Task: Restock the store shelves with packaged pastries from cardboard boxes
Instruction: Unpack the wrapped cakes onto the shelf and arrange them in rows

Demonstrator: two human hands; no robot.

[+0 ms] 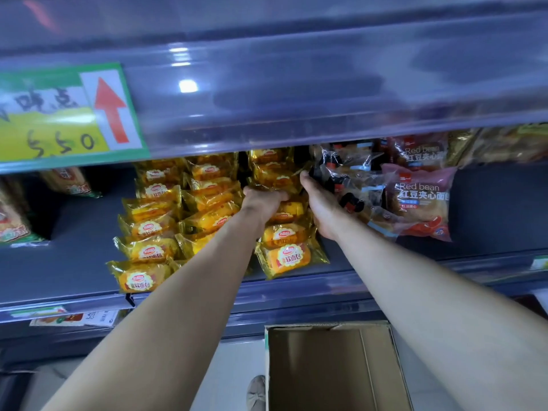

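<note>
Reaching into the shelf (74,232) with both grips.
Clutching the top of a stack of yellow pastry packs (286,256) with the left grip (262,200); pressing the right grip (321,203) to that stack's 3 o'clock side, fingers buried among clear-wrapped buns (355,185), hold impossible to tell. Further toward 3 o'clock, red bean bread bags (421,197); at 6 o'clock, an open cardboard box (332,375).

**Soft light from above, blur up top**

Moderately bright and even, lit from above and in front. Small white glare spots on the glossy rail (326,93), strongest left of its middle. Smeared and out of focus along the rail and on the tag (68,114) at its left end. Sharper below the rail, with glints on the foil packets (148,250). Dim deep under the rail. Shaded inside the box (326,366) well below it. Stretched by the wide lens towards the edges.
</note>
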